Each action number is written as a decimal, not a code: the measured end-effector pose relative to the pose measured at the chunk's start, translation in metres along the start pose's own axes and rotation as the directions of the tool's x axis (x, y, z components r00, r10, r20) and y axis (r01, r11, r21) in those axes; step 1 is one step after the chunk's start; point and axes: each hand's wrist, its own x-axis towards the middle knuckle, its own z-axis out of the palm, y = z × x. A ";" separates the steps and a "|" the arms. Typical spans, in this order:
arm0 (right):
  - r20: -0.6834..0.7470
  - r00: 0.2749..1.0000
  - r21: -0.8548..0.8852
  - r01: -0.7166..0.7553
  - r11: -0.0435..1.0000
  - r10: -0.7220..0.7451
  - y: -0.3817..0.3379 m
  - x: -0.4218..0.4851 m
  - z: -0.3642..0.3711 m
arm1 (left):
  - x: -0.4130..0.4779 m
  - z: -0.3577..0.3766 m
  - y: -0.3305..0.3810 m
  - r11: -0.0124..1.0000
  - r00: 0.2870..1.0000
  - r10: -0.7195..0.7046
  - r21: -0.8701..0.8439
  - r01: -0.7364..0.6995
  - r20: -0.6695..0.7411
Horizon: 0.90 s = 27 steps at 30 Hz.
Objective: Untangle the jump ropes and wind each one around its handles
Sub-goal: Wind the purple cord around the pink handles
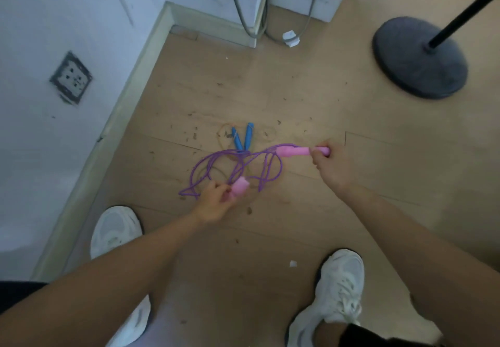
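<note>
Right hand [328, 166] grips one pink handle [293, 151]; left hand [215, 202] grips the other [239, 186]. Between them the purple rope [216, 168] hangs in tangled loops, nothing wound yet. Beyond it, the blue handles [242, 137] and their pale rope [266, 132] lie untouched on the floor [311, 103].

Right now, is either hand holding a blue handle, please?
No, the left hand and right hand hold pink handles; the blue handles lie on the floor.
</note>
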 end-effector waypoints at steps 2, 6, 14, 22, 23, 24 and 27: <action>0.014 1.000 -0.021 0.022 1.000 -0.022 -0.022 0.000 -0.018 | 0.006 -0.031 0.020 0.978 0.997 -0.068 -0.199 0.059 -0.041; 0.004 0.996 -0.076 0.087 0.993 -0.087 -0.065 0.001 -0.060 | -0.002 -0.099 0.063 0.946 1.000 -0.011 -0.322 0.018 0.022; -0.093 0.996 0.252 0.025 0.967 -0.001 -0.150 -0.027 -0.126 | -0.045 -0.219 0.152 0.984 0.990 0.107 -0.136 -0.119 -0.091; 0.238 0.958 0.895 -0.279 0.349 0.158 -0.223 -0.089 -0.158 | -0.104 -0.285 0.232 0.722 0.998 0.060 -0.689 -0.060 -0.023; 0.301 0.949 0.883 -0.316 0.346 0.098 -0.229 -0.098 -0.157 | -0.111 -0.287 0.239 0.680 0.996 0.091 -0.732 -0.052 0.013; 0.362 0.932 0.864 -0.349 0.363 0.033 -0.233 -0.106 -0.155 | -0.118 -0.288 0.244 0.657 0.991 0.126 -0.752 -0.052 0.042; 0.471 0.872 0.807 -0.364 0.466 -0.135 -0.242 -0.126 -0.142 | -0.128 -0.283 0.252 0.624 0.975 0.208 -0.779 -0.071 0.078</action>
